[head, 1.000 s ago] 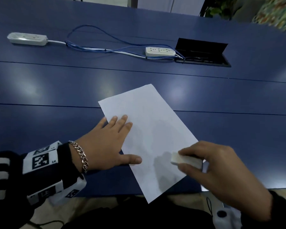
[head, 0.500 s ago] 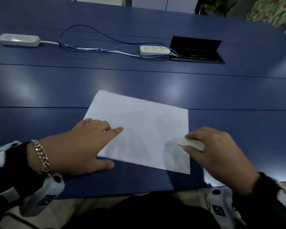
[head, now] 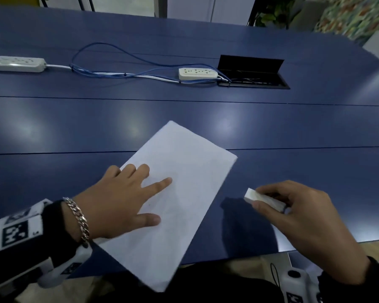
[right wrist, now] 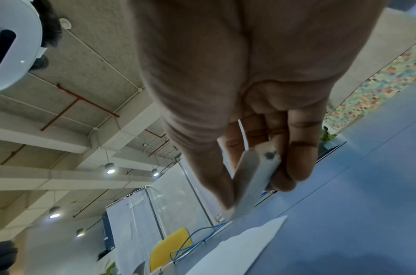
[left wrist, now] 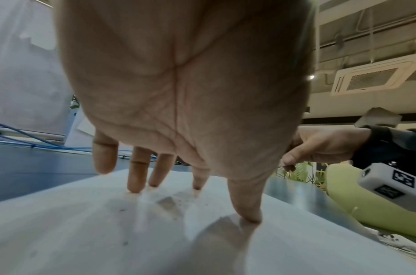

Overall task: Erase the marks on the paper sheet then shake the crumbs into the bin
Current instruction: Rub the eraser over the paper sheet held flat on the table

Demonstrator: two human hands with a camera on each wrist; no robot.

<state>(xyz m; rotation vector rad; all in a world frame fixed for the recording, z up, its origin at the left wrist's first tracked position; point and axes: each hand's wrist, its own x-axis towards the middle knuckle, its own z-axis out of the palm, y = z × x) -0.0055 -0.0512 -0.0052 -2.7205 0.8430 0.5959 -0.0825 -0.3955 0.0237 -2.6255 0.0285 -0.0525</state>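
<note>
Whereas the eraser met the sheet half a second ago, the left hand (head: 116,206), fingers spread flat, now pins the turned paper (head: 179,193) overhanging the bench's (head: 293,127) near edge, and the right hand (head: 304,224) pinches the eraser (head: 263,201) off it, over bare bench; power strips (head: 197,73) and cables (head: 123,62) lie by the far edge.

Quick count of what's on the blue table (head: 293,127): one paper sheet (head: 184,182) near its front edge, one white eraser (head: 264,199) just right of the sheet, two white power strips (head: 17,64) (head: 197,73) way behind the sheet, one open black cable box (head: 253,72) back right of it. Two hands (head: 116,206) (head: 302,219), one chain bracelet (head: 78,217).
</note>
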